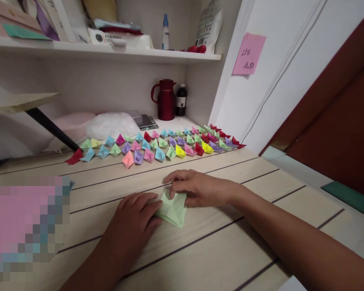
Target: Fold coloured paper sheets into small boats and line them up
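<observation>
A light green sheet of folded paper (173,211) lies on the striped wooden table (218,250), creased and roughly square. My left hand (136,214) grips its left edge between thumb and fingers. On the right side, my right hand (194,189) has its thumb at the paper's edge and a bent fingertip on its top. Both hands rest low over the tabletop. Beyond them stand rows of small folded paper boats (159,154) in many colours; an orange one (128,160) is among the nearest.
At the left a blurred pink stack (21,218) lies on the table. Behind the boats are a red jug (166,99), a dark bottle (181,100) and a white plastic bag (112,126). A shelf (109,52) overhangs the back. A pink note (249,53) sticks to the wall.
</observation>
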Demonstrator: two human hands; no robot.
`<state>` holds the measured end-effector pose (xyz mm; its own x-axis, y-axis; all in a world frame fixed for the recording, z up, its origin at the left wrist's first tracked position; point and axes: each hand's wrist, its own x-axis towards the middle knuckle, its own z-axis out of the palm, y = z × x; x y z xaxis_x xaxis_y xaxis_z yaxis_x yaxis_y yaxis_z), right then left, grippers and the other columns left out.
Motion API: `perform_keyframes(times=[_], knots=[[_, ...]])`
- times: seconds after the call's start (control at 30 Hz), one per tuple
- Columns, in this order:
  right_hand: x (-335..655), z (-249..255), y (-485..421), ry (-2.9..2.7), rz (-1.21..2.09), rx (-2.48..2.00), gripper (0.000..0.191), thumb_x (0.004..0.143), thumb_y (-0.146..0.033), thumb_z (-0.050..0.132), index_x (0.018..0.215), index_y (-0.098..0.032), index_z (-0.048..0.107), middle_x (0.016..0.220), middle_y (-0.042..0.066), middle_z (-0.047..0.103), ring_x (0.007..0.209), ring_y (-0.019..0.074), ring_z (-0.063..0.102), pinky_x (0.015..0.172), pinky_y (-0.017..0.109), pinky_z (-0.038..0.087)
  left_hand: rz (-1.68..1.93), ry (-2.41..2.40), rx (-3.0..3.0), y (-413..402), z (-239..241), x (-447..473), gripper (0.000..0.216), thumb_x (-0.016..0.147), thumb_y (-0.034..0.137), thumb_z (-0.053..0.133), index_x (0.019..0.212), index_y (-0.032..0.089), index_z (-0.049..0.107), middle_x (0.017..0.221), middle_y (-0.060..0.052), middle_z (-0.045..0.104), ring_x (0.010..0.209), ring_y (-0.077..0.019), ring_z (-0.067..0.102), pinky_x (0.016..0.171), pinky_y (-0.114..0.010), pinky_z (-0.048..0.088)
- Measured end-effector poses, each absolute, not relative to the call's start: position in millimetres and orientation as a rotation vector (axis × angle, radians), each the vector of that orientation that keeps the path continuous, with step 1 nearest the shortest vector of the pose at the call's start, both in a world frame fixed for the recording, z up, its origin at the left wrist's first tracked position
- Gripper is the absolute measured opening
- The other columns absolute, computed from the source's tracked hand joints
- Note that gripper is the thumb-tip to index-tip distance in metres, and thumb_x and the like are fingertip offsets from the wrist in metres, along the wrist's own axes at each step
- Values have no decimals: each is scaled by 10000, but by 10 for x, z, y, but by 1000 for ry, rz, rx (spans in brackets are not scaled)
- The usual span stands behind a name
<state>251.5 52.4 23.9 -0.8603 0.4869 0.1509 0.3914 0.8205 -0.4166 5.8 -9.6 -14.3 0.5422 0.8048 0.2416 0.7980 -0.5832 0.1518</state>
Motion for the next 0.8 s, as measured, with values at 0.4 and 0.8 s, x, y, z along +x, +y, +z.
perform_keyframes(times=[0.4,0.8], knots=[[2352,39,560,-2611,486,-662,309,749,19,529,894,-225,652,1117,29,645,1034,180,578,958,352,383,555,1308,2963,-115,-214,78,339,858,266,560,1187,340,601,1232,-2,647,1132,-227,565,1037,-480,306],[2426,125,554,-2708,587,-603,111,814,-210,672,917,-223,633,1209,53,609,1132,197,544,976,358,351,377,1397,2986,-146,-292,-44,399,893,198,469,1244,349,583,1343,5,586,1192,-243,540,1040,-474,256]])
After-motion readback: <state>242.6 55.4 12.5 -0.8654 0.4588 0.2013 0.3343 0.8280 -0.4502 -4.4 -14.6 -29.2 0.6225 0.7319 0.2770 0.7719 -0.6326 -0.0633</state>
